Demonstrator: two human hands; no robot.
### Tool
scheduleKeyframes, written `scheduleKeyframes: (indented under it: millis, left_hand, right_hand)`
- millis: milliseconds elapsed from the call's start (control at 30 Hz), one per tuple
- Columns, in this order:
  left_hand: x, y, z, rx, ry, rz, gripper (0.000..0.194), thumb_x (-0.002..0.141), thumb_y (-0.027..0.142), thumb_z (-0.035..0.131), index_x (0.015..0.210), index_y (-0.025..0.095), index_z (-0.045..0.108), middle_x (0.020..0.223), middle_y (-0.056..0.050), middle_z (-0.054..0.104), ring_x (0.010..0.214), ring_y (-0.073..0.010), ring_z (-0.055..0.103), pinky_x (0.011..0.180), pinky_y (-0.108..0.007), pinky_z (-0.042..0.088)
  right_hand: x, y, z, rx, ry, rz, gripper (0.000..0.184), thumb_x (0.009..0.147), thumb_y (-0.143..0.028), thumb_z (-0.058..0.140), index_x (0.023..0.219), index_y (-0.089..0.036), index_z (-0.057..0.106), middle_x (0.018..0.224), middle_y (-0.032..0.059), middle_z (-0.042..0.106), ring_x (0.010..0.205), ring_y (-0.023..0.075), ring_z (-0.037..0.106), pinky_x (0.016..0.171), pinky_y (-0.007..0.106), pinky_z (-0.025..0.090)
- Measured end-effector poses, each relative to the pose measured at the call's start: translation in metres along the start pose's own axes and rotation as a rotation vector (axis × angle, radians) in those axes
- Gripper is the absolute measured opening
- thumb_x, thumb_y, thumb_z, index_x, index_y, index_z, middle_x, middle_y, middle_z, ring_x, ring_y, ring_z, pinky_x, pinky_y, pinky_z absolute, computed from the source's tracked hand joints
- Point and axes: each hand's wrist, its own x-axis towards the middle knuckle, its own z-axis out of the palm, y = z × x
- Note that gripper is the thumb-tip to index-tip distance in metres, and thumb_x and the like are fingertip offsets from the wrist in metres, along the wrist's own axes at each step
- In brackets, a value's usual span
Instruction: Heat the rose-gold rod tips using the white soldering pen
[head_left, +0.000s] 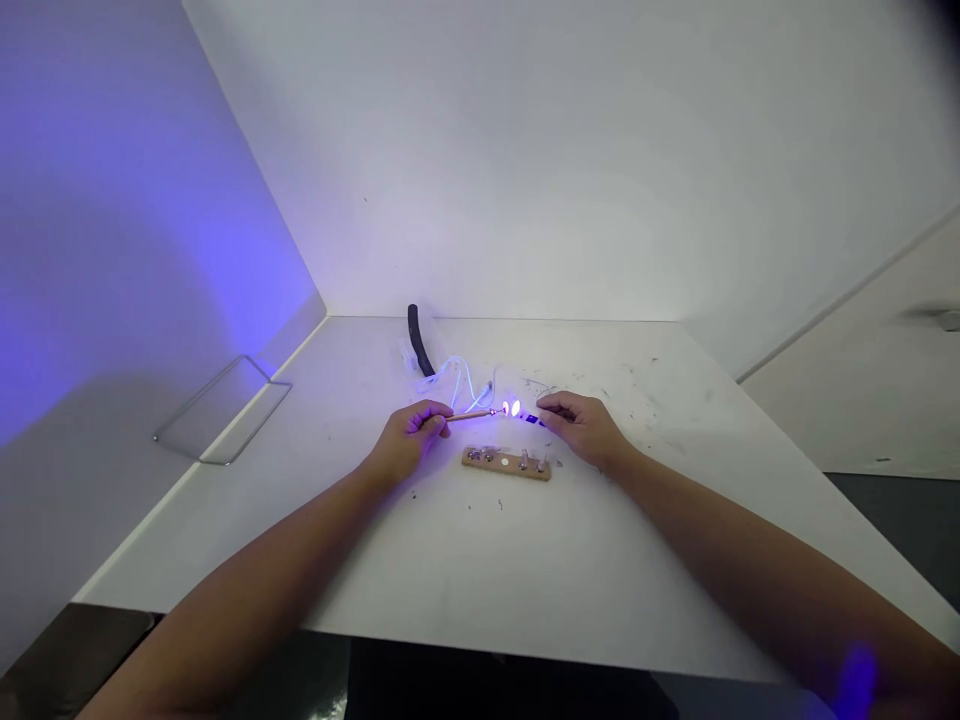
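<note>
My left hand (414, 432) pinches a slim copper-coloured pen-like stick (471, 415) that points right. Its tip lies close to a bright violet glow (511, 408), where the glare hides detail. On the glow's other side, my right hand (581, 425) has its thumb and fingers closed at the end of a small dark piece with a pale band (532, 419). How firmly it is held is hidden. Just below both hands, a short wooden strip (505, 467) lies on the table, bearing several small clear pieces and a white dot.
A black bent tube (420, 340) and a glowing pale cable (466, 375) are behind my left hand. At the left, a metal wire frame (225, 410) leans against the wall. Dark specks and scraps dot the white table (450, 570); white walls enclose its back and left.
</note>
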Motion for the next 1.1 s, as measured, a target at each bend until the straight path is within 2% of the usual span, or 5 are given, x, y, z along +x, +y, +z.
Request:
scheduleKeyframes:
  millis: [600, 1100]
  left_hand:
    - [0.0, 0.0034, 0.0001, 0.015, 0.025, 0.014, 0.024, 0.079, 0.031, 0.047, 0.092, 0.016, 0.061, 0.073, -0.001, 0.062, 0.06, -0.0113, 0.048, 0.06, -0.025, 0.038]
    - [-0.0002, 0.0008, 0.0012, -0.019, 0.048, -0.004, 0.024, 0.077, 0.032, 0.048, 0.091, 0.017, 0.061, 0.071, 0.0, 0.062, 0.058, -0.0103, 0.045, 0.058, -0.024, 0.036]
  right_hand:
    - [-0.0007, 0.0033, 0.0014, -0.02, 0.024, 0.026, 0.021, 0.074, -0.032, 0.059, 0.09, -0.02, 0.065, 0.086, 0.0039, 0.066, 0.077, 0.019, 0.06, 0.072, 0.033, 0.049]
    - [-0.0005, 0.0027, 0.0009, 0.021, -0.005, 0.009, 0.022, 0.074, -0.033, 0.06, 0.091, -0.02, 0.064, 0.088, 0.0043, 0.066, 0.079, 0.0188, 0.06, 0.075, 0.034, 0.048]
